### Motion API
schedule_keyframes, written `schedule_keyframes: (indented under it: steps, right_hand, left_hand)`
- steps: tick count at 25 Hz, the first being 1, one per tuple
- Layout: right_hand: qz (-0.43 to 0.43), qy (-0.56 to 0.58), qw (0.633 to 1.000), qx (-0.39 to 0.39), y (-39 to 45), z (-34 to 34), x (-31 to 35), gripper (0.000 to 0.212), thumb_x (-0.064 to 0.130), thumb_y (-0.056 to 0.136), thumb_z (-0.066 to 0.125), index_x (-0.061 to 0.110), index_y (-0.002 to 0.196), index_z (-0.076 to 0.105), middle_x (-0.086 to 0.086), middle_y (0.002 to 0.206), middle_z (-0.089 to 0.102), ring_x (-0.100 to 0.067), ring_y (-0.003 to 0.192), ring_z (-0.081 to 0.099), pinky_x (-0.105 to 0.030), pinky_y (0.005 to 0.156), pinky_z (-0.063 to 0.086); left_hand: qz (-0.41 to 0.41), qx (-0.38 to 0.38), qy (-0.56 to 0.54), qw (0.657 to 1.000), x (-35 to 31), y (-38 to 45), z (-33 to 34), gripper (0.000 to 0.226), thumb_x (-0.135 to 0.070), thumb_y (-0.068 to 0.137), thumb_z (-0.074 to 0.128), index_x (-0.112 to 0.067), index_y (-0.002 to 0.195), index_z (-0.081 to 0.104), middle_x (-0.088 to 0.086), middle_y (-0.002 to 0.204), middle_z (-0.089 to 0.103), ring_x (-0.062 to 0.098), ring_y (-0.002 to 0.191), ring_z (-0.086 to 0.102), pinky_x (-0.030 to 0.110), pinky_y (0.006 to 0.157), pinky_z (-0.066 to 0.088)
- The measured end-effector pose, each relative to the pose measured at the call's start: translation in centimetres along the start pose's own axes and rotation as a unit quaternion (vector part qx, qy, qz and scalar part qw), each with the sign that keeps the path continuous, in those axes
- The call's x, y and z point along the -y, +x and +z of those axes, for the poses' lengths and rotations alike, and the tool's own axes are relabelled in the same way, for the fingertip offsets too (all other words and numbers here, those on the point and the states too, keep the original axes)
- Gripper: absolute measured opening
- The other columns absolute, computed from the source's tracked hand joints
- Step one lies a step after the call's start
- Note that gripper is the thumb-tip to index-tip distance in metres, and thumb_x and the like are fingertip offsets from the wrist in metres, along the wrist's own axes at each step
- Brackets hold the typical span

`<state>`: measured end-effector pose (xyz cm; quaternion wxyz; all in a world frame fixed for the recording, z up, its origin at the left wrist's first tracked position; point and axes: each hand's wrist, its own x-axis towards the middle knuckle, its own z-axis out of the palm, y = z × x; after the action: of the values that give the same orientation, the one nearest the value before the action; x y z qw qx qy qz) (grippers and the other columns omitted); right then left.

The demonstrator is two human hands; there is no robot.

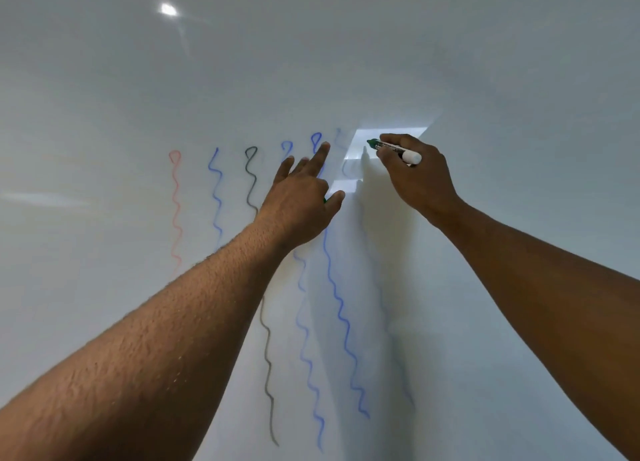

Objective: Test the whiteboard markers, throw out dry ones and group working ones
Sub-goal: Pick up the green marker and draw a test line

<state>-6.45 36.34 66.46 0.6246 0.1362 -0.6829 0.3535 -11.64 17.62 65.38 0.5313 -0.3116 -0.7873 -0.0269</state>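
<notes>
Green-tipped marker (394, 149) sits gripped in the right hand (414, 169), fingers curled round its white barrel, tip at the whiteboard (519, 79). Left hand (304, 197) rests on the board with fingers stretched out, a bit of green, perhaps a cap, under the thumb. Wavy test lines run down: red (176, 214), blue (341, 315), black (267, 356).

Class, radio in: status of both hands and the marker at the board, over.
Right hand grips green marker, tip at whiteboard. Left hand fingers on board, green cap tucked under. Nothing blocking.
</notes>
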Motion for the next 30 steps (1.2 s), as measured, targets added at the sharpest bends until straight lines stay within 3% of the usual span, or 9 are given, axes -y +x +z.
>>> schedule_keyframes:
  steps: [2, 4, 7, 10, 15, 21, 25, 30]
  right_hand:
    - [-0.009, -0.013, 1.0, 0.009, 1.3, 0.3, 0.5, 0.029, 0.032, 0.094, 0.056, 0.027, 0.121, 0.066, 0.012, 0.116, 0.069, 0.0, 0.1, 0.059, -0.011, 0.082, 0.043]
    - [-0.026, -0.039, 0.999, 0.027, 2.6, 0.8, 0.9, 0.03, 0.032, 0.095, 0.055, 0.027, 0.122, 0.066, 0.011, 0.12, 0.068, -0.003, 0.105, 0.059, -0.01, 0.081, 0.041]
    - [-0.034, -0.07, 0.997, 0.015, 4.0, 1.2, 0.9, 0.034, 0.04, 0.089, 0.052, 0.029, 0.117, 0.068, 0.01, 0.116, 0.07, -0.01, 0.105, 0.063, -0.023, 0.09, 0.048]
    - [-0.025, -0.065, 0.998, -0.004, 3.5, 0.7, 0.1, 0.036, 0.041, 0.083, 0.049, 0.026, 0.107, 0.072, 0.008, 0.101, 0.074, -0.011, 0.096, 0.066, -0.034, 0.088, 0.053]
    - [-0.026, -0.055, 0.998, 0.005, -0.6, -0.5, -2.4, 0.027, 0.035, 0.085, 0.053, 0.025, 0.098, 0.075, 0.01, 0.095, 0.075, -0.007, 0.085, 0.067, -0.028, 0.076, 0.053]
    - [0.024, -0.031, 0.999, 0.007, -6.4, -2.6, -5.3, 0.025, 0.043, 0.083, 0.054, 0.032, 0.095, 0.073, 0.012, 0.081, 0.074, -0.007, 0.08, 0.069, -0.036, 0.073, 0.057]
    - [0.042, -0.024, 0.999, 0.005, -10.0, -3.2, -6.1, 0.02, 0.035, 0.086, 0.055, 0.031, 0.094, 0.073, 0.01, 0.082, 0.075, -0.008, 0.08, 0.069, -0.036, 0.072, 0.057]
    - [0.076, -0.039, 0.996, 0.029, -15.3, -4.4, -7.7, 0.023, 0.04, 0.086, 0.052, 0.035, 0.096, 0.072, 0.013, 0.085, 0.074, -0.008, 0.074, 0.065, -0.03, 0.064, 0.051]
  left_hand:
    - [-0.015, 0.002, -0.003, 1.0, 0.0, 0.5, 0.2, 0.052, -0.05, 0.099, 0.035, -0.019, 0.057, 0.04, -0.001, 0.161, 0.009, 0.01, 0.126, 0.048, 0.037, 0.12, 0.003]
    - [-0.027, -0.001, 0.002, 1.0, 0.1, 0.6, 0.7, 0.054, -0.055, 0.098, 0.033, -0.019, 0.058, 0.042, 0.0, 0.161, 0.011, 0.009, 0.126, 0.047, 0.037, 0.12, 0.004]
    - [-0.036, -0.008, 0.006, 0.999, 0.0, 0.6, 1.3, 0.053, -0.058, 0.097, 0.031, -0.018, 0.067, 0.048, 0.001, 0.161, 0.01, 0.011, 0.134, 0.039, 0.035, 0.12, 0.005]
    - [-0.037, -0.014, 0.006, 0.999, 0.0, 0.6, 1.4, 0.053, -0.057, 0.098, 0.03, -0.017, 0.068, 0.046, 0.002, 0.162, 0.008, 0.014, 0.137, 0.035, 0.034, 0.12, 0.006]
    - [-0.032, -0.014, 0.001, 0.999, -0.1, 0.5, 1.9, 0.052, -0.055, 0.098, 0.031, -0.015, 0.069, 0.047, 0.005, 0.161, 0.008, 0.021, 0.141, 0.029, 0.036, 0.119, 0.009]
    - [-0.032, -0.022, 0.009, 0.999, -0.7, -0.6, 2.3, 0.059, -0.056, 0.096, 0.032, -0.009, 0.08, 0.064, 0.008, 0.16, 0.015, 0.024, 0.145, 0.023, 0.039, 0.119, 0.001]
    - [-0.034, -0.025, -0.003, 0.999, -1.3, -2.5, 3.3, 0.052, -0.056, 0.096, 0.033, -0.015, 0.072, 0.053, 0.011, 0.159, 0.018, 0.025, 0.145, 0.021, 0.04, 0.119, -0.003]
    - [-0.025, -0.031, -0.015, 0.999, -2.2, -6.0, 5.1, 0.051, -0.056, 0.095, 0.037, -0.015, 0.067, 0.047, 0.016, 0.156, 0.024, 0.026, 0.144, 0.025, 0.039, 0.118, -0.004]
